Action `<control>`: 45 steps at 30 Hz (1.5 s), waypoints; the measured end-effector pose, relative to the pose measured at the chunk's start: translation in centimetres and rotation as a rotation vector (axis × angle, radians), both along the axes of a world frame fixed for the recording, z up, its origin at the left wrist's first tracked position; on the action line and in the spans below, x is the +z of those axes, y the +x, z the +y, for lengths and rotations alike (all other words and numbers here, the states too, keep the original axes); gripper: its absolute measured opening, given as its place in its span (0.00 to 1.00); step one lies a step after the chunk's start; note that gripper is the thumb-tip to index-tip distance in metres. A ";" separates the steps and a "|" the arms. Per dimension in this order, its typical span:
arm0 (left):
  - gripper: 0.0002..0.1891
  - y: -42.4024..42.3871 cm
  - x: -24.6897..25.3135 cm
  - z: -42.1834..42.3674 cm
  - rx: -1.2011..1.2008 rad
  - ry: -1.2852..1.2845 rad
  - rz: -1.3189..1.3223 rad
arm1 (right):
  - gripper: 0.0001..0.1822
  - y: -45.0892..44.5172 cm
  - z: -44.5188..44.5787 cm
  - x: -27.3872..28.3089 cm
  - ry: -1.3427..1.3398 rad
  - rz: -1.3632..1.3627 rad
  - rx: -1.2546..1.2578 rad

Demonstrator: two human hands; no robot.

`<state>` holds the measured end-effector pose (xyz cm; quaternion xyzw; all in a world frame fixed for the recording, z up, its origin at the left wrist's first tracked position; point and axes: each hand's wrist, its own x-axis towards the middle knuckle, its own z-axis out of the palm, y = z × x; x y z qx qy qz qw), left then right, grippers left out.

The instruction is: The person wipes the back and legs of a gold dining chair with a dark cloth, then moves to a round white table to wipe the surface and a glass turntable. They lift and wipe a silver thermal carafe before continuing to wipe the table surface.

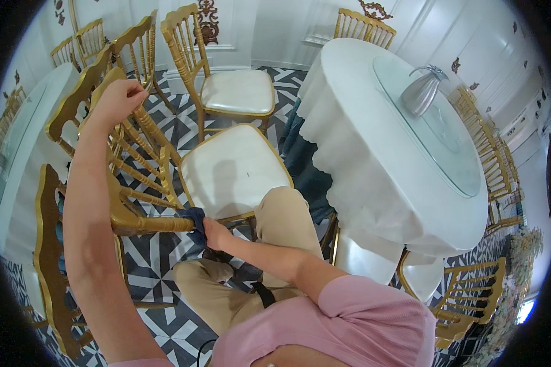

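A gold banquet chair with a white padded seat (236, 172) stands right before me, a small dark mark on its cushion. My right hand (218, 235) grips a dark blue cloth (195, 224) wrapped around the lower end of the chair's gold side post (160, 225). At the far end of the backrest, my left hand (119, 98) is curled at the top rail; whether its fingers grip the rail cannot be told. The spindles of the backrest (137, 151) run between my two hands.
To the right stands a round table with a white cloth (353, 137), a glass turntable (395, 87) and a silver metal pitcher (421, 94) on it. Another gold chair (238, 91) is just beyond. More gold chairs (50, 257) and a second table (32, 183) are at the left.
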<state>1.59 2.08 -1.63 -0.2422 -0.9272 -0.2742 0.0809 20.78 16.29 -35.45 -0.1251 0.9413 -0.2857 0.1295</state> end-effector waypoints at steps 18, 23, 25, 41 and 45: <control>0.08 -1.1 -0.6 -0.7 0.005 0.073 -0.100 | 0.43 -0.9 -6.2 10.9 -0.680 0.435 0.164; 0.07 -0.6 -0.5 -0.1 -0.058 0.052 -0.111 | 0.45 -1.9 -3.7 9.3 -0.632 0.138 0.158; 0.07 0.6 0.0 0.9 -0.094 0.074 -0.157 | 0.44 -2.4 -3.1 7.4 -0.589 0.142 0.155; 0.04 2.5 -0.5 1.7 -0.050 -0.110 -0.282 | 0.27 -3.6 -0.7 -0.7 -0.248 0.219 0.239; 0.05 3.8 0.8 4.1 -0.082 -0.209 -0.313 | 0.21 -4.4 0.8 -3.9 -0.309 0.624 0.202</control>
